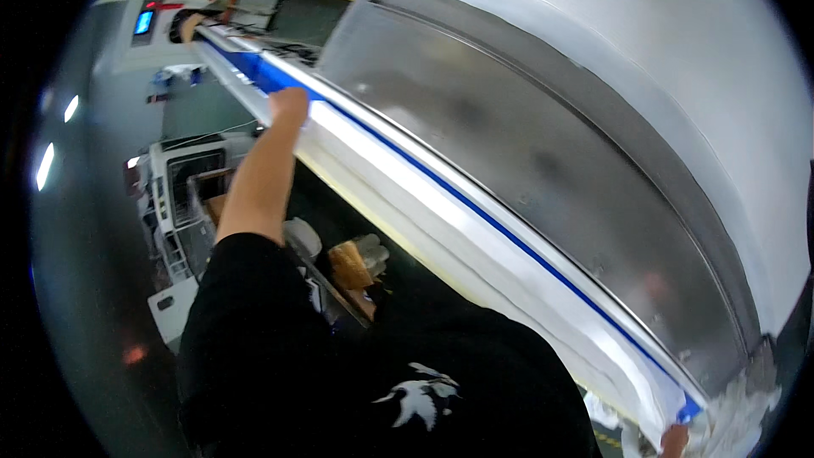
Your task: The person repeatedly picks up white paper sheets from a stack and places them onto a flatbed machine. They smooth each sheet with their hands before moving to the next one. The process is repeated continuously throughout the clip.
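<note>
A long white sheet [381, 161] stretches diagonally from upper left to lower right, with a blue strip [509, 242] running along its far side. At the upper left, my left hand [290, 103] is closed on the edge of the sheet, beside a wider blue stretch of the strip. My left arm reaches straight out to it. Far at the lower right, my right hand [675, 439] is closed at the sheet's other end, below a blue end piece [688, 408]. Its fingers are small and partly cut off by the frame's edge.
Beyond the sheet lies a long grey metal panel [526, 144], with a large white roll or cover [644, 42] behind it. Crumpled clear film [742, 411] lies at the lower right. A cart with a brown-wrapped bundle [350, 265] stands below my left arm. A lit blue screen [144, 23] is at upper left.
</note>
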